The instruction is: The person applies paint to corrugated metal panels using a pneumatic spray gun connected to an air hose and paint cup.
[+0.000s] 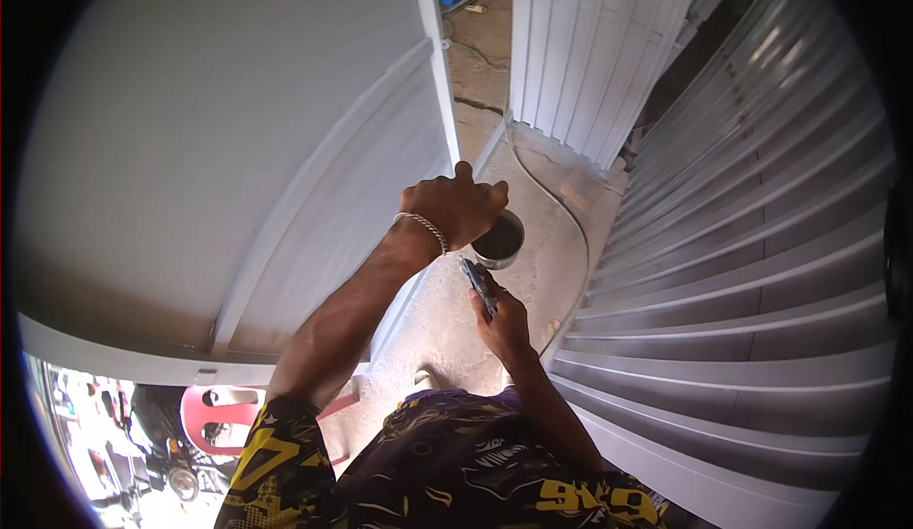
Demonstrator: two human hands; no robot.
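My left hand, with a braided bracelet at the wrist, reaches forward beside the white panel. Its fingers are closed at the upper left rim of a round metal can, which looks dark inside. Just below the can, my right hand is wrapped round a slim grey hand tool. The tool points up and left, its tip near the can's lower edge. Its exact kind cannot be made out.
A large white panel with a frame stands at left, and ribbed white panels stand at right and ahead. A cable runs along the concrete floor. A red chair is at lower left.
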